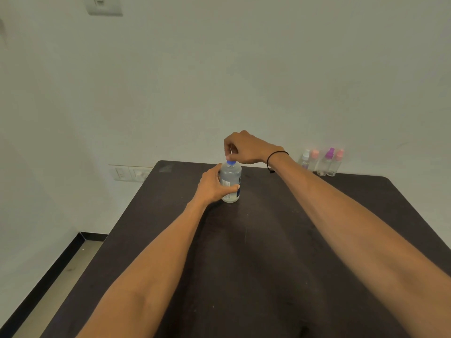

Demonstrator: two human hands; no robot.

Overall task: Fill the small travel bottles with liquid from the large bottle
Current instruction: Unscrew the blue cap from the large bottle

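At the worktop's (268,240) twelve o'clock, the left hand (212,186) grips the large bottle (231,181) while right-hand fingers (229,152) pinch its blue cap (231,163), apparently unscrewing; small travel bottles (322,162) wait at two o'clock.

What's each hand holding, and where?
Left hand grips the large bottle around its body. Right hand pinches its blue cap.

Travel bottles (321,162) right of large bottle (230,181)
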